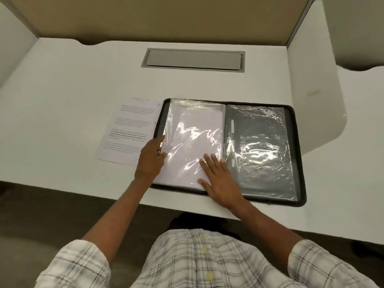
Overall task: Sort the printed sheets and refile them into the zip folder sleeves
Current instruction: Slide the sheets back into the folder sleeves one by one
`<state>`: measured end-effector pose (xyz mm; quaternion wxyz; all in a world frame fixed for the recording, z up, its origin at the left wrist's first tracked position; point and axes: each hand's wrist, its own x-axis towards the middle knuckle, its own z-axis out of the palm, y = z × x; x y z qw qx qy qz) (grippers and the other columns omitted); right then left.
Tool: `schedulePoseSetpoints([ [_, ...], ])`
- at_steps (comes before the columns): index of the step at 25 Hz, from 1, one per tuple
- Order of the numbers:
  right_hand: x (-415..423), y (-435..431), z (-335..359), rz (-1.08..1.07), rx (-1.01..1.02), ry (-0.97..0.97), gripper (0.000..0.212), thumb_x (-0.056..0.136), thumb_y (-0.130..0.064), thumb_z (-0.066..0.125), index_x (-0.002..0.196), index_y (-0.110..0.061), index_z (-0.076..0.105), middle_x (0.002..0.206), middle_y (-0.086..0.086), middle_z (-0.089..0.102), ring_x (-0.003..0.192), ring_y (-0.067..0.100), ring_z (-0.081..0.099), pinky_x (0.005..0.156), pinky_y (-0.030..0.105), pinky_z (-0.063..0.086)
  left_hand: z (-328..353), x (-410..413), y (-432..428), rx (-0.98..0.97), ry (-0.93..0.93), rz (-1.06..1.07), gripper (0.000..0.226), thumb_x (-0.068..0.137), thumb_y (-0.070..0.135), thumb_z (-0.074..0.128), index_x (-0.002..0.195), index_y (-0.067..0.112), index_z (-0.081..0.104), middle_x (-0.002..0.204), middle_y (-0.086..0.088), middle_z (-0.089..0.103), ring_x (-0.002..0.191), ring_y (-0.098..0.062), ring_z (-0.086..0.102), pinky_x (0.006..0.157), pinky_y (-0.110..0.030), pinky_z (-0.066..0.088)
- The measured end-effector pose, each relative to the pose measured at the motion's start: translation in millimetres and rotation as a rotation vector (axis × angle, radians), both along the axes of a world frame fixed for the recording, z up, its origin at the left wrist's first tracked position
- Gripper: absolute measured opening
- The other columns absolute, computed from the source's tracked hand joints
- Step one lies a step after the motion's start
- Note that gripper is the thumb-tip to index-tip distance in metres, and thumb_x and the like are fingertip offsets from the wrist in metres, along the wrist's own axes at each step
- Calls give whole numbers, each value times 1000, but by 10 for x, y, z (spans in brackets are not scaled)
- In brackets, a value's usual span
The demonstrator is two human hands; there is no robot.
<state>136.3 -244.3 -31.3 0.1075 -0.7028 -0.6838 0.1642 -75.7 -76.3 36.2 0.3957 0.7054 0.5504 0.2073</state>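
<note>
Sleeve [193,129]: slippery, may crumple if pushed.
Right hand [218,179]: flat, fingers spread.
Left hand [150,161]: loose fingers on edge.

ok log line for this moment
right hand: flat on clear plastic sleeve | left hand: at its left edge | printed white sheet: outside black zip folder

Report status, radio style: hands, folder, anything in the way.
Both hands open: right hand flat on filled left sleeve, left hand at its outer edge. Open folder on desk. One sheet loose left of folder, nothing on it.
</note>
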Motion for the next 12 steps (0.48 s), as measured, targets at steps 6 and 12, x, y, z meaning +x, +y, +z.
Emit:
schedulePoseSetpoints([
  [6, -27, -30, 39, 2, 3, -4, 67, 109, -54, 26, 164, -22, 5, 171, -3, -8, 157, 16, -14, 129, 45, 2, -367, -191, -69, 194, 212, -134, 24, 102, 16, 63, 124, 14, 74, 140, -2, 60, 131, -18, 53, 113, -26, 37],
  [12, -38, -43, 46, -50, 24, -3, 66, 108, -56, 29, 164, -25, 14, 172, -6, 0, 158, 13, -5, 128, 42, 5, -312, -500, 206, 292, -1, -135, 22, 99, 18, 68, 120, 16, 75, 132, 1, 65, 124, -14, 58, 111, -29, 43],
])
